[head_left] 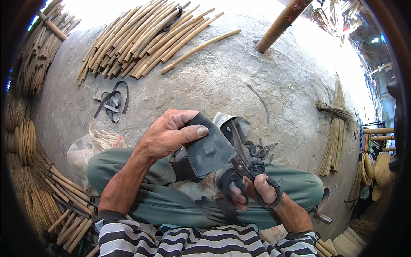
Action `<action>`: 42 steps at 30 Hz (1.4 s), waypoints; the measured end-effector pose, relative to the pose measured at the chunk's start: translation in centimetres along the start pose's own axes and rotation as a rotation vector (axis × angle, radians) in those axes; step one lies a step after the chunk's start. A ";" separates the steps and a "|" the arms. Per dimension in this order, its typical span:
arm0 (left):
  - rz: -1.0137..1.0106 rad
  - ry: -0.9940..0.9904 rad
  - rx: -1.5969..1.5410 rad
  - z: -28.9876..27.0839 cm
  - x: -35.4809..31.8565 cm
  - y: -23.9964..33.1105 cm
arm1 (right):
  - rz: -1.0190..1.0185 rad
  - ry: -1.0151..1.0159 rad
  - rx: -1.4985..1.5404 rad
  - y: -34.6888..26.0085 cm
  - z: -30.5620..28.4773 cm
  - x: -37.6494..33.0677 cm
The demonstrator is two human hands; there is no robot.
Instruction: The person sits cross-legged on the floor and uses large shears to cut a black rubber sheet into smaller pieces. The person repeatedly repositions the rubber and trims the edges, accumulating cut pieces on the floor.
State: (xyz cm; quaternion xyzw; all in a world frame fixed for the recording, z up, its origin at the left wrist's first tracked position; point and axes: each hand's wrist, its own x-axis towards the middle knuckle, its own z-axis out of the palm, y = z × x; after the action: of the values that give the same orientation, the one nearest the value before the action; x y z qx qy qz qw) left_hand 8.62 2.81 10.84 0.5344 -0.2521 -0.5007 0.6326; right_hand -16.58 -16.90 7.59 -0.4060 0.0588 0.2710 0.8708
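Pinching dark rubber sheet (208,147) w/ left hand (169,132); right hand (252,188) grips scissors (246,160).

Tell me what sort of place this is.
Likely a broom-making workshop floor: cut bamboo sticks laid out, a bound grass broom, and the right hand scissoring a dark rubber sheet held by the left hand.

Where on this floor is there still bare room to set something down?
Bare concrete floor lies between the row of bamboo sticks, the thick pole and the straw broom. It is crowded along the left stacks, by the black strips, and around both hands.
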 end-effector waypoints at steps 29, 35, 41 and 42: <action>-0.106 -0.200 0.145 0.9 0.0 -1.2 | 0.045 0.151 -0.284 -0.1 0.7 0.2; -0.122 -0.179 0.121 0.5 -0.1 -1.3 | 0.163 0.189 -0.340 -1.5 0.9 -0.1; -0.140 -0.265 0.253 0.7 0.4 -2.6 | 0.010 0.207 -0.294 -1.1 1.9 0.6; -0.133 -0.261 0.194 0.6 0.3 -2.7 | 0.048 0.195 -0.303 -1.2 1.7 0.5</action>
State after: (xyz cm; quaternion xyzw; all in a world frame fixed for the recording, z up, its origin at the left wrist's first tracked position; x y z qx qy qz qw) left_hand 7.21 2.46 8.42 0.5389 -0.3434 -0.5799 0.5053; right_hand -15.79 -16.06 9.38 -0.5553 0.1113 0.2567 0.7832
